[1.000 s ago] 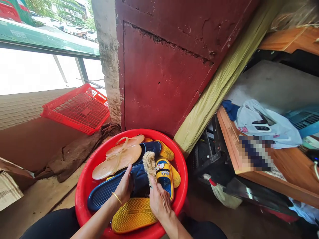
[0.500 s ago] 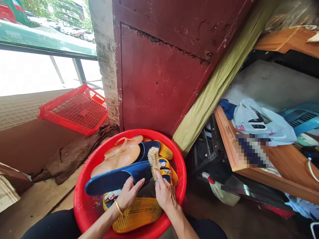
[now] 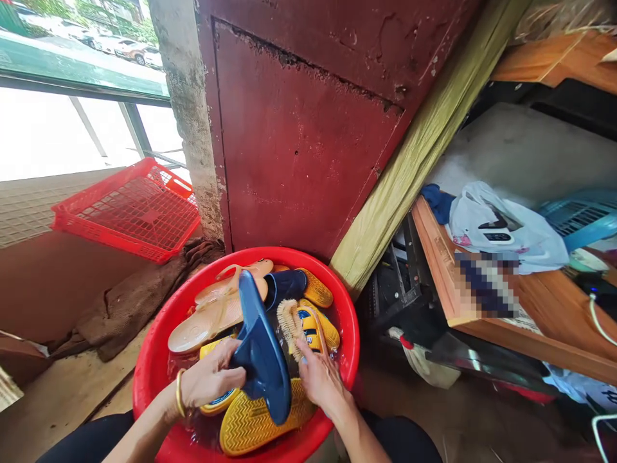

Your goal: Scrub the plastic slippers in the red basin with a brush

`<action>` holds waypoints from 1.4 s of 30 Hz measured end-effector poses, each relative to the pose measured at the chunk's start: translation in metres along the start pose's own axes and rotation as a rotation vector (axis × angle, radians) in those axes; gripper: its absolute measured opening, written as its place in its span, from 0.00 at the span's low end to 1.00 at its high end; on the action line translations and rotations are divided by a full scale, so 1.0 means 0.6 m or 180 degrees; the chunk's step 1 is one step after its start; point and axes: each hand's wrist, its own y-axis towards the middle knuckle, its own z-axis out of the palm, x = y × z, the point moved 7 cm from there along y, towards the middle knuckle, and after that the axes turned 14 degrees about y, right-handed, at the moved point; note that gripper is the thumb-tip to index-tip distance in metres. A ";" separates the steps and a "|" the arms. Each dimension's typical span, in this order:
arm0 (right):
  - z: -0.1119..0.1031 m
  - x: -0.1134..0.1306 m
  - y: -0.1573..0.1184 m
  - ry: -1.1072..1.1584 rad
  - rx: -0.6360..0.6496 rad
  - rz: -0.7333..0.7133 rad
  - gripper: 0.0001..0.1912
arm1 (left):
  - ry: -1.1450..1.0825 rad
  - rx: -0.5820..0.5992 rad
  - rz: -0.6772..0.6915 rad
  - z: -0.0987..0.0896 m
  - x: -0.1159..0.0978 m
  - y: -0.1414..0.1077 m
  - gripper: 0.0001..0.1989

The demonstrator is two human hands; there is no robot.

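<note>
A navy blue slipper (image 3: 263,357) is gripped by its strap in my left hand (image 3: 214,379), tilted with its sole on edge over the basin. My right hand (image 3: 321,379) holds a scrub brush (image 3: 290,325) with pale bristles; its handle is mostly hidden by the fingers. Brush and slipper are apart. Below both hands, a red basin (image 3: 351,350) contains water and several more slippers. Beige sandals (image 3: 207,321) lie at its left, another navy slipper (image 3: 285,286) at the back, and a yellow slipper (image 3: 250,424) sole up at the front.
A red plastic crate (image 3: 139,215) leans at the left beside a brown cloth (image 3: 125,308). Behind the basin stands a dark red door (image 3: 299,148). At the right, a wooden shelf (image 3: 434,257) bears a white plastic bag (image 3: 501,225).
My left hand has turned the navy slipper from lying lengthwise to a steep angle, toe away from me. My right hand with the brush has come slightly lower. The view has shifted a little.
</note>
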 end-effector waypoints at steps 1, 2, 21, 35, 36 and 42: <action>0.014 0.002 -0.004 -0.0028 0.0070 -0.0045 0.32 | -0.0040 0.0151 -0.0055 0.010 0.005 0.004 0.04; 0.026 0.004 -0.006 -0.0032 0.0112 -0.0081 0.32 | -0.0014 0.0255 -0.0087 0.018 0.012 0.010 0.05; -0.043 0.056 -0.038 0.1042 0.0114 -0.0796 0.24 | -0.0379 -0.0558 -0.0105 -0.008 0.065 0.059 0.07; -0.012 0.090 -0.007 0.0610 0.0145 -0.1008 0.28 | 0.0436 -0.0595 0.0004 0.015 0.071 0.046 0.10; -0.014 0.082 -0.006 0.0667 0.0095 -0.0957 0.28 | 0.0310 -0.0543 -0.0014 0.014 0.072 0.043 0.09; -0.040 0.024 0.031 0.1283 -0.0616 -0.0376 0.26 | -0.0921 -0.0478 0.0087 0.012 0.075 0.042 0.04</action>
